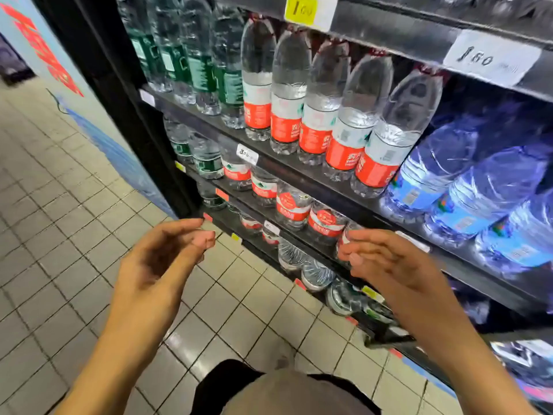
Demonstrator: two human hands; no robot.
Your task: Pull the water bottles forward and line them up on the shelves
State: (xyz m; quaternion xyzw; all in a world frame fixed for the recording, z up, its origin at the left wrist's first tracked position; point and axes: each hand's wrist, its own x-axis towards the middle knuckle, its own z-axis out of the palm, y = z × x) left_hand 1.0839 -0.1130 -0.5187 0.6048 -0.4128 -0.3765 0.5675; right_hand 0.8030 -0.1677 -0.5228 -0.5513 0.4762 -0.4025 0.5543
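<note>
Hovering before the shelves (299,172), left hand (158,259) and right hand (392,262), both loosely curled, palms facing, gripping nothing. Nearest to the right hand's fingertips, touching none: small red-labelled bottles (326,223) on the lower shelf. Higher up, well apart from both hands: five red-labelled bottles (314,115) lined at the edge, four green-labelled bottles (197,64) left, three blue bottles (478,199) right.

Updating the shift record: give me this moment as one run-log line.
left hand: open, empty | right hand: open, empty | red-label bottles: lined up at shelf edge | green-label bottles: beside them
</note>
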